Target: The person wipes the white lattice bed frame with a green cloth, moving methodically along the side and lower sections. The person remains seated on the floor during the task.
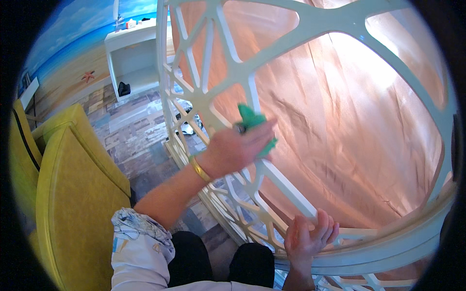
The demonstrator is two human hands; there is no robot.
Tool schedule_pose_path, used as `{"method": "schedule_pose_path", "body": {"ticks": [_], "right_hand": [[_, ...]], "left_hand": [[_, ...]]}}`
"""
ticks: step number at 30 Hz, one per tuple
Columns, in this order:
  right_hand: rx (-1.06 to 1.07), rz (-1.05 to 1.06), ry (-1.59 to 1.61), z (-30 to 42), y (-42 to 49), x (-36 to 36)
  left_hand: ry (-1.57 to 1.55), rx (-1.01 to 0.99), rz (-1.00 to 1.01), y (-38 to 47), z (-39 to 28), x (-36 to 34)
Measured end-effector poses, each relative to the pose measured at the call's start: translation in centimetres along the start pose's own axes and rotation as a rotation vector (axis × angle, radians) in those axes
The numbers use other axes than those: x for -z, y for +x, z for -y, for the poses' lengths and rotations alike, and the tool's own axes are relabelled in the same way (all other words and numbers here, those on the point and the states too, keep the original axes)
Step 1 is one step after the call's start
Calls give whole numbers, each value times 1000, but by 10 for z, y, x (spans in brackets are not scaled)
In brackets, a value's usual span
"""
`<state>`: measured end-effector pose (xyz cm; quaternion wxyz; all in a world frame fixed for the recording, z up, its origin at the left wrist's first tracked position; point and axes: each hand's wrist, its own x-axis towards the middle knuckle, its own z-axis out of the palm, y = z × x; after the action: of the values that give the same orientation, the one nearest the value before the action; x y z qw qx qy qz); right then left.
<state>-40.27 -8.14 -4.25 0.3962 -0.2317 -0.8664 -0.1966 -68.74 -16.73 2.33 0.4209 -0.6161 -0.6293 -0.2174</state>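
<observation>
My left hand, with a gold bangle at the wrist, is stretched over a white lattice panel and holds a bunched green cloth against one of its bars. The hand is a little blurred, and part of the cloth is hidden under the fingers. Lower down, near the panel's bottom edge, my right hand has its fingers curled over a lattice bar. Behind the openings hangs a shiny, creased, copper-pink fabric.
A yellow-green upholstered chair stands close at the left. Beyond it, a white cabinet is against a wall with a beach mural. The floor has a patchwork wood pattern. A curved white rim runs below the panel.
</observation>
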Motion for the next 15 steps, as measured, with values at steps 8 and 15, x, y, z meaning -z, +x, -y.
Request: {"method": "schedule_pose_path", "body": {"ticks": [8, 15], "right_hand": [[26, 44, 30, -5, 3, 12], [30, 101, 131, -10, 4, 20]], "left_hand": [[-34, 134, -138, 20, 7, 3], [-477, 414, 190, -8, -85, 3]]}}
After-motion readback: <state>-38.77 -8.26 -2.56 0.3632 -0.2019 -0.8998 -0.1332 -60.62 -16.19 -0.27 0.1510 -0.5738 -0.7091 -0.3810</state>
